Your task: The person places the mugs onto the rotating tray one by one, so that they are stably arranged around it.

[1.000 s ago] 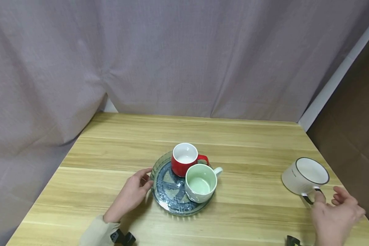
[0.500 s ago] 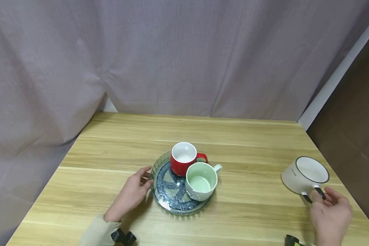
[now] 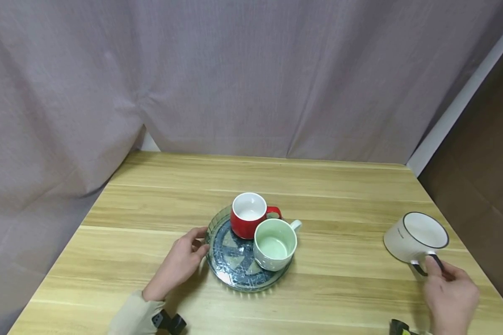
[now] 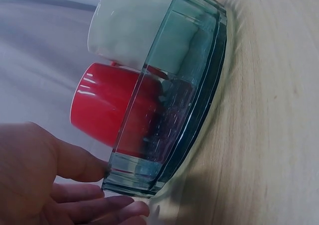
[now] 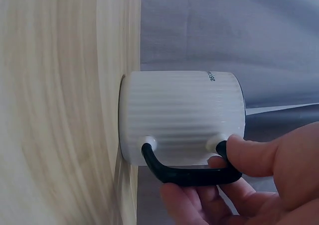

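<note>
A glass dish [image 3: 249,286] with a dark patterned bottom stands on the table. Inside it are a red mug [image 3: 244,225], white within, and a pale green mug [image 3: 272,260], both upright and close together. My left hand [image 3: 178,263] touches the dish's left side with thumb and fingers, apart from both mugs; its thumb [image 4: 82,163] meets the rim in the left wrist view. Far to the right, a white ribbed mug [image 5: 182,113] with a dark rim stands upright on the table. My right hand [image 3: 450,295] grips its black handle [image 5: 189,176], thumb on top and fingers curled underneath.
The wooden table [image 3: 335,195] reaches back to a grey curtain [image 3: 251,79]. A brown panel [image 3: 482,172] borders the right side. Bare tabletop lies between the dish and the white mug.
My right hand has moved slightly left, and its spread fingers have closed round the white mug's handle. The left hand stays at the dish. The red mug and green mug shift very slightly.
</note>
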